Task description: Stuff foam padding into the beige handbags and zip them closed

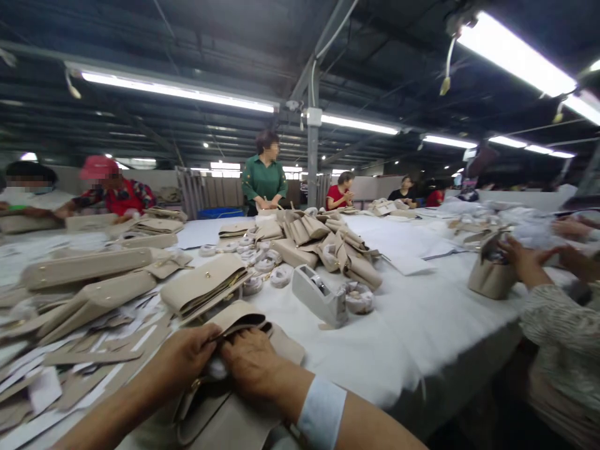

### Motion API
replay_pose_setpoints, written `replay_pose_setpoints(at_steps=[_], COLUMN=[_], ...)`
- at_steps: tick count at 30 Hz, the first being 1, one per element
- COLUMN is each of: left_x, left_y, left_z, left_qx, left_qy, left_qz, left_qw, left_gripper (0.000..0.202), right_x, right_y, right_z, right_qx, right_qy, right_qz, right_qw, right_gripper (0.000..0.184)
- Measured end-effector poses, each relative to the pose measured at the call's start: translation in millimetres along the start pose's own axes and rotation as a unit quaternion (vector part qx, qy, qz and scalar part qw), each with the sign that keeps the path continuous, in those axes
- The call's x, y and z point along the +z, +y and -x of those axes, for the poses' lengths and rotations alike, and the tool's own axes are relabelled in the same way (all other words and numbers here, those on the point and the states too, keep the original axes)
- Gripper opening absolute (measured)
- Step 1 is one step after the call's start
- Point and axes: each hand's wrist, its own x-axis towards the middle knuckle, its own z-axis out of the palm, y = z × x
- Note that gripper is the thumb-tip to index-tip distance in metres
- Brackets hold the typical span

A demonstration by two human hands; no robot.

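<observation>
Both my hands rest on a beige leather bag (244, 400) lying at the near edge of the white-covered table (412, 325). My left hand (180, 356) grips the bag's opening from the left, its fingers curled around the flap edge. My right hand (250, 365) presses down beside it, fingers bent into the dark opening; a white band is round that wrist. A bit of white stuffing shows between the two hands.
Stacks of beige bags (206, 284) and flat leather pieces (89, 350) lie to the left. A grey tape dispenser (319, 299) and tape rolls (359, 299) stand ahead. Another person's hands (525, 259) work a bag (490, 275) at right. Several people work at the far side.
</observation>
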Motion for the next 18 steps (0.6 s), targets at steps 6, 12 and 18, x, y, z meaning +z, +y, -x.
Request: replay_pose_setpoints(at_steps=[6,12,18], left_x=[-5.0,-51.7,-50.6], left_y=[-1.2,29.9,44.8], left_z=[1.4,-1.5,-18.5], left_qx=[0.025,-0.008,-0.021], left_qy=[-0.021,-0.174,-0.267], left_qz=[0.138,0.348,0.364], left_qw=[0.99,0.921,0.892], left_gripper=[0.026,0.03,0.019], right_x=[-15.5,-91.1,-121.2], right_y=[1.2,-12.3,-17.6], right_z=[16.0,46.9,39.2], right_qx=[-0.024,-0.094,-0.124], right_qy=[0.028,0.064,-0.067], right_qz=[-0.005,0.028,0.022], right_qw=[0.999,0.993,0.99], right_gripper=[0.051,0.035,0.035])
